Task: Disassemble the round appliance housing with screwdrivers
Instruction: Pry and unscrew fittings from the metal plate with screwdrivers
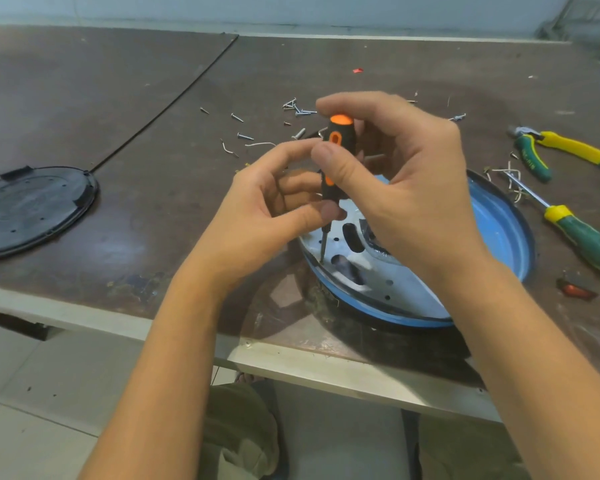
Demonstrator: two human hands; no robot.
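A round blue appliance housing (499, 233) lies on the brown table near its front edge, with a silver metal plate (400, 289) inside that has several holes. A small black-and-orange screwdriver (333, 147) stands upright, its tip on the plate's left rim. My right hand (395, 174) grips the top of its handle from above. My left hand (274, 202) pinches the lower end of the handle between thumb and fingers.
A black round cover (32, 209) lies at the left. Several loose screws (298, 109) and wire bits are scattered behind the hands. Yellow-green pliers (561, 150), a green-yellow screwdriver (582, 237) and a small red switch (575, 289) lie at the right.
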